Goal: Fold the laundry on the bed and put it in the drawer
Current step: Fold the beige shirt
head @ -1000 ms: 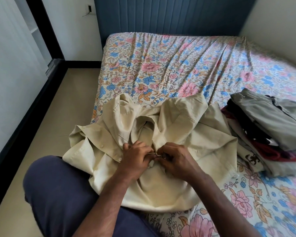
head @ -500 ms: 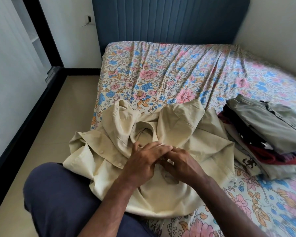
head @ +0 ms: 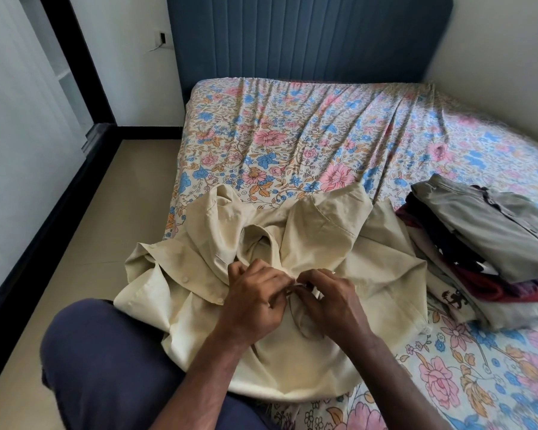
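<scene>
**Buttoning the cream shirt before the fold**

Both hands meet at the front of the cream shirt (head: 308, 243), which lies spread on the bed (head: 292, 144) w/ its hem draped over the person's lap. Left hand (head: 255, 301) has fingers curled, thumb and forefinger pinching the placket edge on its side. Right hand (head: 330, 297) is curled the same way, pinching the opposite edge right against the left fingertips. Looks like they're working a button through its hole, probably so the two front panels stay lined up when folded; the button itself is hidden btwn the fingers, so can't confirm.

Just beyond the hands the collar and upper chest sit bunched and open, since nothing is fastened up there. To the left of the left hand the other placket edge flops outward, buttons (head: 185, 279) showing along it. Sleeve area past that hangs toward the bed edge.

Well to the right of the right hand sits a stack of folded clothes (head: 479, 243), grey piece on top, kept clear of the work area, likely waiting for the drawer. No drawer in view.

Judgement: task is partway; this shirt isn't folded yet and nothing's put away from here.
</scene>
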